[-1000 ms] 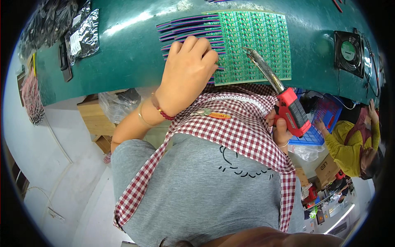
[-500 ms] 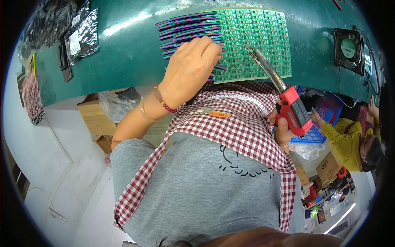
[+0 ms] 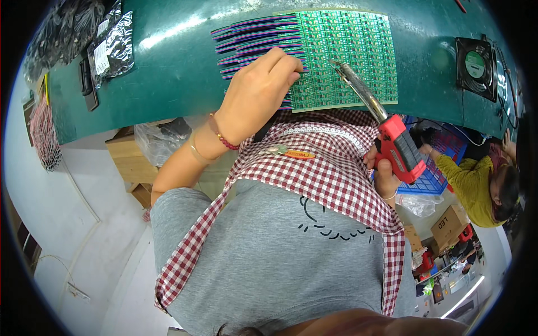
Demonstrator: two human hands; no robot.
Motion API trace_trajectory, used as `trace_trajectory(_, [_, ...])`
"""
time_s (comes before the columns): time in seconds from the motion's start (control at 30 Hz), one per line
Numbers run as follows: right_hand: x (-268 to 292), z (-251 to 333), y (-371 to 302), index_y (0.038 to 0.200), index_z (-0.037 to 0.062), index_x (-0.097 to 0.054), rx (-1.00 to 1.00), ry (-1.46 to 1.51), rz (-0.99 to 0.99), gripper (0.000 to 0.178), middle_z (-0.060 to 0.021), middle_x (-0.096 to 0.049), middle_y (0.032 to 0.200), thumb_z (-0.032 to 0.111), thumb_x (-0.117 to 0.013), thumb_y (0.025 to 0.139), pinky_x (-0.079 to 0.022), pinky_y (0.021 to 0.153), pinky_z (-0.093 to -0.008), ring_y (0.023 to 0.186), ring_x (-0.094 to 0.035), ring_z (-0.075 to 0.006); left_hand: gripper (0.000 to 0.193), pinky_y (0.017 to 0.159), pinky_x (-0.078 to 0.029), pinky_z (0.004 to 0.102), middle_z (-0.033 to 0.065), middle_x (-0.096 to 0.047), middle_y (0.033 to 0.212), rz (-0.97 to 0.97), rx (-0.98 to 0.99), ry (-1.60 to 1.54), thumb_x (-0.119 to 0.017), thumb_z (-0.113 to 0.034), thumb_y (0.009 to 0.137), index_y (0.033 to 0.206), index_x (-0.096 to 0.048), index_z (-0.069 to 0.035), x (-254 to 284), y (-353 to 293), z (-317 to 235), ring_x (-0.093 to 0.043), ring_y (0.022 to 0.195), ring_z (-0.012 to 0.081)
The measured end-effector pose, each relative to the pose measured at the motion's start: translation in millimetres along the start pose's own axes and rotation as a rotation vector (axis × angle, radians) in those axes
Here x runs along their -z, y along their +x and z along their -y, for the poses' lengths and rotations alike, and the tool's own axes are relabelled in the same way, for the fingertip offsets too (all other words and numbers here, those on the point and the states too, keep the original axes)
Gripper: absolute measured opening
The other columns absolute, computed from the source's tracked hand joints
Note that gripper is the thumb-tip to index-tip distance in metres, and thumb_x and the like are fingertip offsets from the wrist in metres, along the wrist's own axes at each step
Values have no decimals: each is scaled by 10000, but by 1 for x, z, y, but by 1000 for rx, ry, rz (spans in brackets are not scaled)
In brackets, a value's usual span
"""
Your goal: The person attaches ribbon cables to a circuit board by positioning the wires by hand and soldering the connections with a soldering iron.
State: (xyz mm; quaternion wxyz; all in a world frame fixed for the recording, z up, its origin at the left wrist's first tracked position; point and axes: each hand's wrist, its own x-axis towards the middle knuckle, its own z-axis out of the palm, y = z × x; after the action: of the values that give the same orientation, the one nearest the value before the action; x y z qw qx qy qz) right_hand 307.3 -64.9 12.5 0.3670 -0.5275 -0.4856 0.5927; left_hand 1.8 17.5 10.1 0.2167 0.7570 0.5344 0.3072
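A green panel of many small circuit boards (image 3: 358,56) lies on the bench, with a row of flat multicoloured ribbon cables (image 3: 255,33) along its left side. My left hand (image 3: 258,92) is over the cables, thumb and forefinger pinched on the end of a ribbon cable (image 3: 304,71) at the panel. The palm hides much of that cable. My right hand (image 3: 385,178) is closed round the red and black handle of a soldering iron (image 3: 399,148). Its metal tip points up and left, over the middle of the panel, close to the left fingertips.
On the green bench (image 3: 179,73), plastic bags (image 3: 112,53) lie at the left and a black fan (image 3: 475,66) stands at the right. Bundled wires (image 3: 45,131) hang off the left end. A blue crate (image 3: 428,176) and a person in yellow (image 3: 476,185) are at the right.
My left fingers have moved slightly away from me; the cable end that stuck out below them is now up by the fingertips. The soldering iron has barely shifted.
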Motion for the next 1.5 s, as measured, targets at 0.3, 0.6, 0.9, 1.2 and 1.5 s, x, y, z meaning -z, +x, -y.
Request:
trace_trajectory(0.3, [0, -2, -2, 951, -12, -628, 1, -29, 25, 358, -31, -591, 757, 346, -653, 934, -436, 611, -264, 666, -543, -109, 109, 627, -507, 358, 83, -599, 856, -64, -136, 99, -721, -44, 806, 866, -630, -35, -6, 5, 7, -621, 724, 259])
trace_trajectory(0.6, [4, -21, -3, 976, -25, -661, 34, -32, 29, 307, -60, -654, 779, 275, -676, 917, -471, 616, -278, 673, -603, -136, 119, 613, -502, 360, 74, -549, 799, 23, -51, 90, -733, -78, 800, 830, -623, -43, -8, 5, 6, -601, 695, 253])
trace_trajectory(0.9, [9, -30, 2, 956, -15, -694, 137, -275, 58, 272, -84, -696, 782, 246, -702, 880, -516, 619, -292, 678, -665, -178, 120, 611, -495, 364, 78, -538, 790, 58, -90, 136, -729, -87, 808, 798, -619, -38, -5, 6, 5, -589, 698, 253])
trace_trajectory(1.2, [8, -19, -1, 923, -11, -691, 95, -115, 56, 276, -76, -668, 729, 261, -706, 877, -511, 592, -296, 610, -636, -177, 136, 609, -490, 368, 82, -526, 791, 81, -104, 177, -720, -77, 796, 790, -593, -30, -4, 7, 2, -582, 716, 257])
trace_trajectory(1.5, [6, -20, 3, 917, -2, -702, 155, -264, 89, 278, -82, -685, 748, 273, -697, 876, -515, 592, -292, 638, -663, -191, 107, 664, -505, 381, 87, -546, 833, 87, -78, 148, -706, -64, 818, 831, -603, -35, -4, 6, 2, -599, 774, 272])
